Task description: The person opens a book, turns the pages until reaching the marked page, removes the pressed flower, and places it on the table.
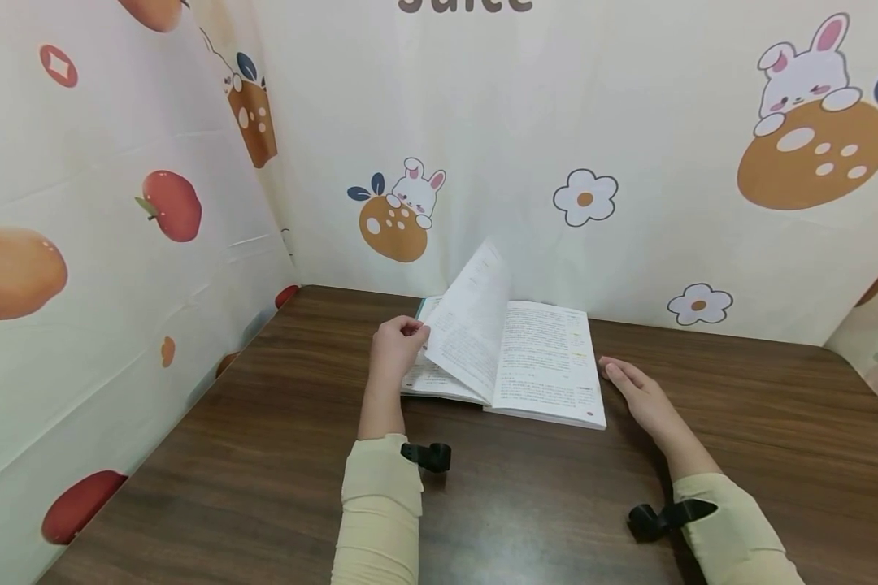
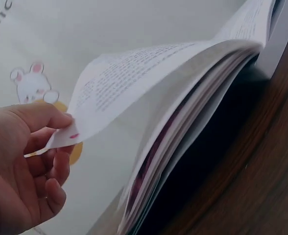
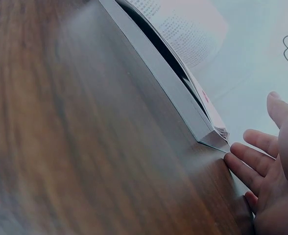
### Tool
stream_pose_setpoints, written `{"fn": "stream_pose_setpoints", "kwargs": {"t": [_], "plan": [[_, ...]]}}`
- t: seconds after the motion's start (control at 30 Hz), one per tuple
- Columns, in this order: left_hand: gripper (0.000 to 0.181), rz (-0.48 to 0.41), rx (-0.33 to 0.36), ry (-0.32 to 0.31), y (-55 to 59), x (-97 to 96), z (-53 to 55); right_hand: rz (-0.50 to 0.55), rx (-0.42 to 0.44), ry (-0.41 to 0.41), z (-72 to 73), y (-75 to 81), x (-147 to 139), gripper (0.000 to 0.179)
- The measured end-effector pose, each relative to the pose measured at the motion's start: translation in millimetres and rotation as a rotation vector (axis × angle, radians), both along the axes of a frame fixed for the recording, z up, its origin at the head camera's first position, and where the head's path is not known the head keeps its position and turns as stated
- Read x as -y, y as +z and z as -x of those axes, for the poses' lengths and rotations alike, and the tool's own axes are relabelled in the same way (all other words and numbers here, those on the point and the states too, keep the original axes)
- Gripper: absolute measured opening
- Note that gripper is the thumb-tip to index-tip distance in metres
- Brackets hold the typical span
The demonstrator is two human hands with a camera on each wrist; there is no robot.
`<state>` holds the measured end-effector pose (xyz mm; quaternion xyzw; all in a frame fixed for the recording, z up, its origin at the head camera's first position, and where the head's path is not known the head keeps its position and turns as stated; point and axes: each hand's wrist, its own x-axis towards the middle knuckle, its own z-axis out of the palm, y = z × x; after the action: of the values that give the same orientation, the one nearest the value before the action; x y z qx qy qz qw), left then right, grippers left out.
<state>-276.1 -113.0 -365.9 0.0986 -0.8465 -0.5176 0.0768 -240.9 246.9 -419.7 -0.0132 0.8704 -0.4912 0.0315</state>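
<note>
An open book [image 1: 545,357] lies on the brown wooden table, with printed text on its pages. My left hand [image 1: 397,349] pinches the outer corner of one page [image 1: 475,313] between thumb and fingers. That page stands raised over the left half of the book and bends from the spine, as the left wrist view shows along the page [image 2: 129,78]. My right hand [image 1: 642,398] is just beside the book's right edge, its fingers extended and holding nothing. In the right wrist view the fingertips of this hand [image 3: 266,171] are right at the corner of the book [image 3: 183,107].
A pale curtain [image 1: 497,162] printed with rabbits, fruit and flowers hangs behind the table [image 1: 278,487] and along its left side. Black wrist straps [image 1: 428,457] sit over both pale sleeves [image 1: 380,512].
</note>
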Motion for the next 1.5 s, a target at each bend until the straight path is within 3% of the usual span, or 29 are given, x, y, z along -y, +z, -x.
{"fn": "stream_pose_setpoints", "kwargs": {"t": [0.4, 0.63, 1.03, 1.5], "plan": [[0.018, 0.117, 0.174, -0.048, -12.7, 25.3, -2.9, -0.024, 0.01, -0.007, 0.0, -0.5, 0, 0.07], [0.022, 0.138, 0.282, -0.096, -19.4, 34.0, -6.0, -0.057, 0.005, -0.01, -0.2, -2.5, 0, 0.069], [0.032, 0.19, 0.313, -0.164, -25.7, 36.7, -5.6, -0.069, 0.009, -0.011, 0.5, -4.7, 0, 0.066], [0.039, 0.198, 0.377, -0.188, -27.7, 35.4, -3.4, -0.059, -0.003, 0.0, 1.4, -6.6, -1, 0.062]]}}
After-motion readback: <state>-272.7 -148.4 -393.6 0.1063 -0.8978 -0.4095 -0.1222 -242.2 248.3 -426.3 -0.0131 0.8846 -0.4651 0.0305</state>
